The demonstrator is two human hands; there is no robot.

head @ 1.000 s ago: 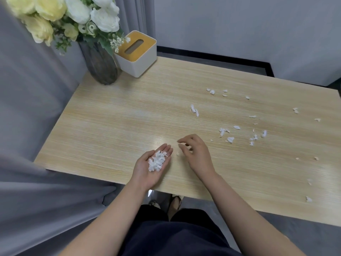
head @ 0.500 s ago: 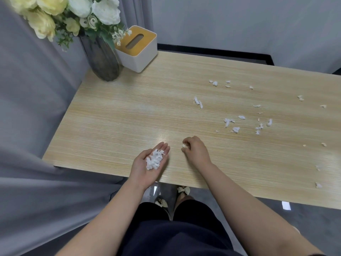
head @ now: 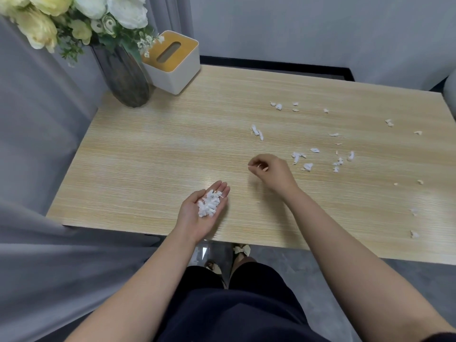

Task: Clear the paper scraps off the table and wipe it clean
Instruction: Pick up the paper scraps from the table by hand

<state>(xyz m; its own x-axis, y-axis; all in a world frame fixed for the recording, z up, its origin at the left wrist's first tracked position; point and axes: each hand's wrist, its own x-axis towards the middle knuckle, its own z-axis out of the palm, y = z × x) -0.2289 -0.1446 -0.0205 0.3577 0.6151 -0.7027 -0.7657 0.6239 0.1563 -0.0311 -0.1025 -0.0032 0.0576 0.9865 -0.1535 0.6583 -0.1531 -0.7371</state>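
From the head camera, the flowers [head: 74, 18] are cut off by the top and left edges, and their dark vase [head: 123, 77] hides part of the near side of the tissue box [head: 172, 62]. A grey curtain [head: 37, 169] covers the table's [head: 148, 156] left corner. Whether the right hand's curled fingers [head: 256, 166] hold a scrap cannot be told — nothing white shows between them.

The left hand [head: 202, 213] lies palm up at the table's near edge, fingers straight and together, cupping a pile of white paper scraps [head: 209, 203]. The right hand [head: 271, 174] hovers further in over the table, back of the hand upward, fingers bent toward the thumb, forearm reaching in from the lower right.

Loose scraps [head: 308, 166] lie scattered on the table just beyond and to the right of the right hand; a pair [head: 256, 132] sits further toward the table's middle, more lie near its far edge, and a few small ones — hard to make out — dot its right side. The tissue box and vase stand at the table's far left corner.
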